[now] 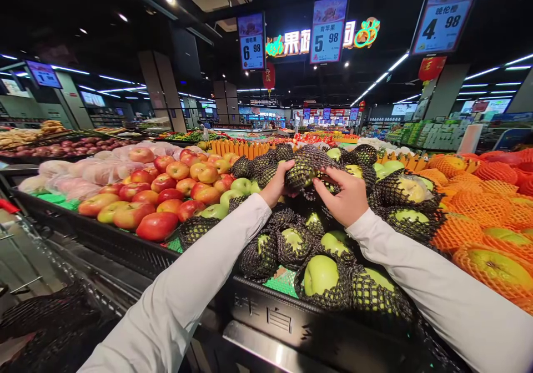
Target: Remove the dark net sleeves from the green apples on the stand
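Both hands are raised over a pile of green apples in black foam nets. My left hand (278, 185) is closed round a green apple (300, 174) in its black net. From the other side, my right hand (345, 194) pinches the net with thumb and forefinger. Below lie more netted green apples (292, 241), and one large green apple (320, 276) shows bare skin at the front. The front wall of the black crate (266, 312) stands beneath the forearms.
Red and yellow apples (160, 226) fill the crate to the left. Fruit in orange foam nets (470, 234) is heaped on the right. An orange picket divider (235, 150) runs behind. A metal cart (25, 256) stands at the left edge, and price screens (328, 30) hang overhead.
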The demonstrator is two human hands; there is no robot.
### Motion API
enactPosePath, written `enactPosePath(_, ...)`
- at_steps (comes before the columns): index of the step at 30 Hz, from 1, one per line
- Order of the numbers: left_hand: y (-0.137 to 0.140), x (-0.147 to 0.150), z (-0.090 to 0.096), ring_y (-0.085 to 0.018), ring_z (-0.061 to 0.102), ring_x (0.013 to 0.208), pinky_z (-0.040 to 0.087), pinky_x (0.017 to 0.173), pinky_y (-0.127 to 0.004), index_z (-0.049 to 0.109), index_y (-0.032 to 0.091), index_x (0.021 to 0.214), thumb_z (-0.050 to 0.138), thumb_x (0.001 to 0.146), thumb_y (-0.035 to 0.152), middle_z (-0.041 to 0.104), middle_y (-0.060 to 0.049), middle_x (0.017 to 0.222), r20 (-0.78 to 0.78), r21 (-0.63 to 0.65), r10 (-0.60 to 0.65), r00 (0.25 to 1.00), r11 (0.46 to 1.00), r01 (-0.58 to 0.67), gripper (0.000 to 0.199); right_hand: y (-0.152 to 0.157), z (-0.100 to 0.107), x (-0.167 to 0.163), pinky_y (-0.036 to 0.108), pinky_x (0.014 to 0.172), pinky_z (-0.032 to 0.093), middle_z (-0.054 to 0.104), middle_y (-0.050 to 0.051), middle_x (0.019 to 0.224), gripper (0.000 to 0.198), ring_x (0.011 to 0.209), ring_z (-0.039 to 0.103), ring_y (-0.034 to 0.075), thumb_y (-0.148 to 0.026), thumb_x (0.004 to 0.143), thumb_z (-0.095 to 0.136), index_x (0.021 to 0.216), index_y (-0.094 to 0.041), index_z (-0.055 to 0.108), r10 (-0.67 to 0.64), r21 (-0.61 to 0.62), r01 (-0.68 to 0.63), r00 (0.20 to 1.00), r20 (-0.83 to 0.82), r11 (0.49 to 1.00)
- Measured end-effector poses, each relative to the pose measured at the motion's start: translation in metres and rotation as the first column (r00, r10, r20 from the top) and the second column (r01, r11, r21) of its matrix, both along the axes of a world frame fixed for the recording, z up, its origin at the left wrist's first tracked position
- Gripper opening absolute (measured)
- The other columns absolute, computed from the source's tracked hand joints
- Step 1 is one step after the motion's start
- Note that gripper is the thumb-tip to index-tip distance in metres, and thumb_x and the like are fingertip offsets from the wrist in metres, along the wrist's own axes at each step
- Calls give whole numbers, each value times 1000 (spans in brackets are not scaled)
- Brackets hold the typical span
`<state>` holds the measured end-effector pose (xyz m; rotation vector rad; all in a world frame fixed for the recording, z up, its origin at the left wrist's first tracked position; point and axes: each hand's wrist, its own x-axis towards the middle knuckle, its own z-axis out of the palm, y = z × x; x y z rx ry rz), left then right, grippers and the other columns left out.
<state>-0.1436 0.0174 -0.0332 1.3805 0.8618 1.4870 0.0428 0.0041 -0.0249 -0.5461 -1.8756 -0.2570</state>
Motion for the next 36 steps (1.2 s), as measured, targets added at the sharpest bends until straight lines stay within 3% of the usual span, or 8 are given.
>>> enactPosePath(4,5,-5,-1,-14,46,41,28,37,-27,70,16,96,40,77,84,60,-7,55,-30,-22,-11,1000,1000,10,77,-17,12,7,47,99,50,70,9,107,25,107,64,28,-28,87,51,107,-23,65,-5,102,18,992,-129,995)
enactPosePath(10,7,-6,-3,-13,43,39,25,38,-27,70,16,85,39,73,91,56,-7,50,-53,6,-38,998,999,39,82,-9,8,4,55,115,38,41,17,144,79,139,38,35,-37,77,66,146,-21,30,79,70,-78,997,-5,995)
enactPosePath(13,4,-1,-3,-13,43,38,28,38,-28,66,17,75,41,73,92,55,-6,48,-71,11,-77,995,997,78,79,0,1,0,56,118,35,38,18,147,92,141,37,33,-39,76,74,150,-20,23,163,-1,-164,979,126,986)
enactPosePath(15,2,2,-3,-13,44,39,28,38,-27,65,17,74,38,74,91,55,-6,49,-95,3,-112,989,994,113,80,3,-2,-1,55,117,37,42,17,145,86,138,42,32,-35,78,74,148,-21,27,187,-53,-180,968,165,982)
enactPosePath(19,-1,5,-2,-13,49,41,31,38,-26,66,15,74,21,79,91,60,-8,54,-176,-52,-151,973,988,144,88,3,1,1,55,115,41,49,14,142,73,135,48,30,-24,80,70,144,-23,35,172,-80,-164,979,111,983)
enactPosePath(24,-3,4,-1,-14,53,45,34,40,-25,64,14,67,12,84,86,62,-10,58,-286,-53,-207,935,978,200,90,1,5,3,53,112,45,46,15,147,89,134,50,32,-29,72,79,146,-20,31,162,-61,-161,986,22,985)
enactPosePath(31,-11,2,1,-16,60,53,42,44,-24,66,16,76,24,84,85,64,-9,62,-303,-145,-292,907,955,259,82,4,2,2,51,104,51,59,14,130,76,118,60,31,-31,66,75,134,-17,44,67,-58,-68,997,-22,996)
enactPosePath(36,-18,6,7,-17,63,62,48,48,-25,63,15,84,67,73,63,67,-7,73,-166,-96,-270,948,962,257,49,5,3,4,49,103,51,52,15,137,86,120,58,31,-29,66,74,142,-17,35,87,-91,-88,996,-21,992)
